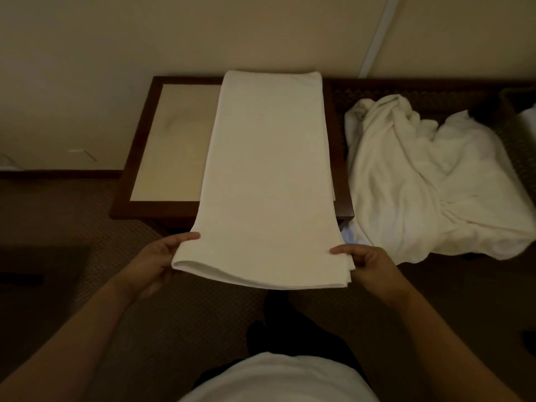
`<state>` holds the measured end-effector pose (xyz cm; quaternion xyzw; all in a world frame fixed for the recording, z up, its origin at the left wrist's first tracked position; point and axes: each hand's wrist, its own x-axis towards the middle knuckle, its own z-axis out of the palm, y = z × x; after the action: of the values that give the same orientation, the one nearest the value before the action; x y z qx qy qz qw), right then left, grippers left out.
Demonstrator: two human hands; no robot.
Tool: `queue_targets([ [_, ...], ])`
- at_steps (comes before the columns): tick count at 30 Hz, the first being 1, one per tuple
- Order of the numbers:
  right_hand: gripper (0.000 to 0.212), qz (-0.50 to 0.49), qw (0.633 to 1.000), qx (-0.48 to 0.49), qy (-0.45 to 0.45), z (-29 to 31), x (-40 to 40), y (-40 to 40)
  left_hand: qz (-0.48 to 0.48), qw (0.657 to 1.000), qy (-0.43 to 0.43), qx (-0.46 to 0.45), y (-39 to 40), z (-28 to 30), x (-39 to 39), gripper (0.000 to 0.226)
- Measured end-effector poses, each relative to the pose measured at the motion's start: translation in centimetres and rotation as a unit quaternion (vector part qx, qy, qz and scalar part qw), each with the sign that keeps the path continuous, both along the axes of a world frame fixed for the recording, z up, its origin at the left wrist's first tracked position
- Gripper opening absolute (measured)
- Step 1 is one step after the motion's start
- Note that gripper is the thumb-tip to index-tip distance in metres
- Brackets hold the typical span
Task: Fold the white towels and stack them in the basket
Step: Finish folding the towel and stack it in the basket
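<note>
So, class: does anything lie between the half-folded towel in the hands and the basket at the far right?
Yes. A crumpled pile of white towels lies between the folded towel and the basket, only partly in view at the right edge.

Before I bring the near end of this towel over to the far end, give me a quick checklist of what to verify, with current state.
1. Left hand grips the near left corner: ok.
2. Right hand grips the near right corner: ok.
3. Towel lies flat as a long strip on the table: ok.
4. Near-edge layers aligned: not ok, they fan slightly at the right corner.
5. Crumpled pile clear of the strip: ok, it lies apart to the right.
6. Basket ready for stacking: cannot tell, only a dark edge shows at far right.
</note>
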<state>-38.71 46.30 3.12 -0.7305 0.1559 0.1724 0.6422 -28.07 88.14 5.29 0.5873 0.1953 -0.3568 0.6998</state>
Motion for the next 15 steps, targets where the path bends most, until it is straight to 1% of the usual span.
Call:
queue_targets([
  [1, 0.042, -0.021, 1.0, -0.006, -0.022, 0.2, 0.5, -0.1, -0.02, 0.999, -0.016, 0.021, 0.1, 0.3, 0.7, 0.043],
  [2, 0.04, -0.035, 0.998, -0.015, -0.049, 0.5, 0.9, -0.1, -0.055, 0.995, -0.047, 0.063, 0.2, 0.5, 1.2, 0.041],
  [4, 0.043, -0.039, 0.987, -0.1, -0.118, 1.1, 2.0, 0.0, -0.14, 0.962, -0.155, 0.177, 0.0, 1.2, 2.5, 0.03],
  [5, 0.041, -0.043, 0.977, -0.147, -0.146, 1.3, 2.5, -0.1, -0.153, 0.943, -0.198, 0.217, -0.2, 1.6, 3.2, 0.026],
  [6, 0.038, -0.054, 0.97, -0.168, -0.168, 1.6, 3.5, -0.1, -0.144, 0.936, -0.218, 0.237, -0.6, 1.9, 4.4, 0.025],
  [7, 0.035, -0.072, 0.966, -0.169, -0.181, 1.9, 4.1, 0.0, -0.123, 0.937, -0.219, 0.244, -0.9, 2.3, 5.1, 0.025],
  [9, 0.027, -0.103, 0.968, -0.14, -0.179, 2.7, 6.9, 0.0, -0.083, 0.943, -0.213, 0.24, -2.2, 2.7, 7.8, 0.027],
  [11, 0.012, -0.133, 0.966, -0.136, -0.173, 3.7, 10.3, 0.3, -0.058, 0.934, -0.247, 0.253, -3.9, 2.7, 10.8, 0.026],
  [12, 0.011, -0.156, 0.959, -0.151, -0.182, 4.0, 12.4, 0.3, -0.041, 0.924, -0.269, 0.269, -5.0, 2.5, 12.6, 0.026],
  [14, 0.018, -0.19, 0.941, -0.203, -0.194, 3.8, 17.2, 0.0, 0.019, 0.903, -0.296, 0.311, -7.2, 1.7, 16.4, 0.032],
  [15, 0.018, -0.199, 0.94, -0.212, -0.178, 3.3, 19.6, -0.1, 0.041, 0.896, -0.295, 0.33, -8.2, 1.0, 18.3, 0.038],
])
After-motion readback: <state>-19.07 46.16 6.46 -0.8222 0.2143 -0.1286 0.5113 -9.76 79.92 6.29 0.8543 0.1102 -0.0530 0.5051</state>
